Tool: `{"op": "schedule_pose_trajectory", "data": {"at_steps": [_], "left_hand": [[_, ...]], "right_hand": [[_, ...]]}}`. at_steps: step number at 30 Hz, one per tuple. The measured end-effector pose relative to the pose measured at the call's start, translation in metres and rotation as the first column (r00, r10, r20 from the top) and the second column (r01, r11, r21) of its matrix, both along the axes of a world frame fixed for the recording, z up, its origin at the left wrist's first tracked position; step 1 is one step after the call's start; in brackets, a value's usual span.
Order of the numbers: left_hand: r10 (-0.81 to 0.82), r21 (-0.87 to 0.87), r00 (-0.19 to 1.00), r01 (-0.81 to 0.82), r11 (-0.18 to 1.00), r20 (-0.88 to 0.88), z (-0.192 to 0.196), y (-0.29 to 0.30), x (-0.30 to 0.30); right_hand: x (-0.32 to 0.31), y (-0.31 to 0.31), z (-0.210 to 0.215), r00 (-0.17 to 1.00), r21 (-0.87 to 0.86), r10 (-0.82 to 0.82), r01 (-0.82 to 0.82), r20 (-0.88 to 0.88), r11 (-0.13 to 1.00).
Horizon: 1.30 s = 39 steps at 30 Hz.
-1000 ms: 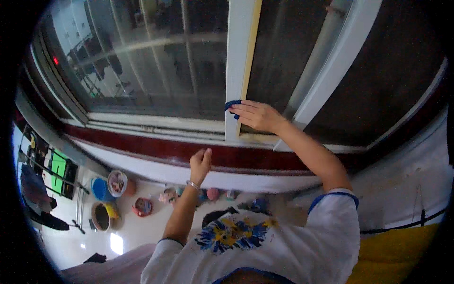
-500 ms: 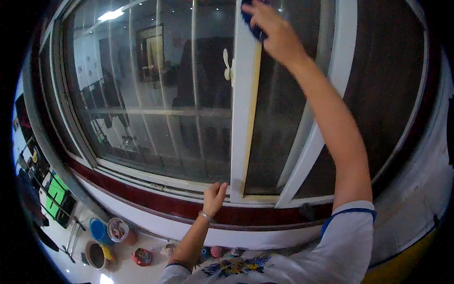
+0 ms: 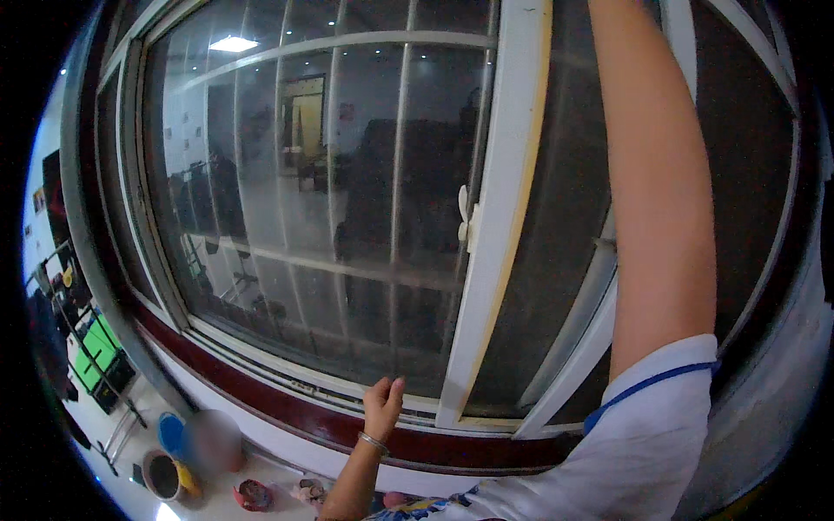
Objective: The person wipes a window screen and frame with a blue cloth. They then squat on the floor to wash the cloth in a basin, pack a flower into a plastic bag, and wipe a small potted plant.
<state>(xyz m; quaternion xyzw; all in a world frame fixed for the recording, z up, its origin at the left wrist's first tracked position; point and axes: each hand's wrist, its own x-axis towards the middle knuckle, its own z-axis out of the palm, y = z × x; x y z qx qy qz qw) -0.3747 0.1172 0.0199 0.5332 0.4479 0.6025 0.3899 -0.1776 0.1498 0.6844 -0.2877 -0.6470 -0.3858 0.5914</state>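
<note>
1. My left hand was at the lower centre of the frame, fingers loosely extended and holding nothing, just beside the bottom rail of the white-framed glass window.
2. My right arm ran up off the top edge, so I could not tell its grip.
3. I judged the pane stiff, slick and fragile; the white upright frame post offered firmer hold.

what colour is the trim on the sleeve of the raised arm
Blue, edging the white sleeve; head view.
</note>
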Motion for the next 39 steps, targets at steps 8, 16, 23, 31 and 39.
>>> {"op": "schedule_pose_trajectory", "data": {"at_steps": [8, 16, 23, 31, 39], "left_hand": [[0.035, 0.025, 0.999, -0.035, 0.999, -0.001, -0.023, 0.009, -0.01], [-0.074, 0.031, 0.982, 0.081, 0.996, -0.176, -0.015, 0.008, 0.01], [-0.088, 0.058, 0.992, 0.093, 0.994, -0.091, -0.041, 0.006, 0.034], [-0.033, 0.187, 0.98, 0.071, 0.98, -0.195, -0.011, 0.0, 0.036], [0.083, 0.47, 0.852, 0.202, 0.859, -0.517, -0.002, 0.005, 0.085]], "right_hand": [[0.026, 0.039, -0.03, 0.991, -0.152, 0.064, -0.047, 0.114, 0.987], [0.047, 0.027, -0.269, 0.899, -0.202, 0.116, -0.032, 0.423, 0.979], [0.052, -0.016, -0.548, 0.862, -0.474, 0.311, -0.095, 0.401, 0.875], [0.075, -0.028, -0.805, 0.796, -0.726, 0.487, -0.089, 0.359, 0.682], [0.061, -0.053, -0.824, 0.9, -0.909, 0.417, -0.058, 0.131, 0.412]]}}
